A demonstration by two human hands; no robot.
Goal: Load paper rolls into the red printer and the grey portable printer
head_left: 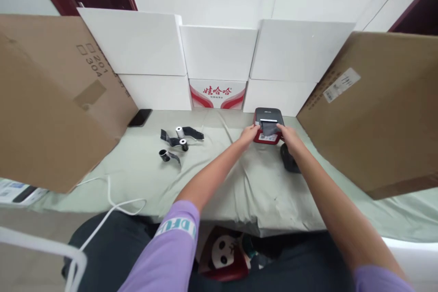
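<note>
- pictured at the right of a pale green cloth (212, 182), in front of stacked white boxes (219, 50): a small printer (268, 113), black on top and red below, upright between two bare hands.
- touching the printer's left front edge with the left hand (249, 133), fingers bent in close; too small to tell a pinch from a light touch.
- reaching the right front edge with the right hand (289, 136), thumb beside the end of a dark strip (270, 129) at the front slot; cannot tell how firm or how narrow a grip.
- shown below the slot, a white label (267, 137) on the red front.
- partly hidden by the right forearm, a black object (289, 159) near the printer.
- scattered to the left on the cloth, three small rolls (184, 145) with dark strips uncurled.
- lying farther left, a dark phone (139, 117) beside the left carton (51, 100).
- standing at far right, another brown carton (383, 114).
- looping across the near left edge, a white cable (126, 205).
</note>
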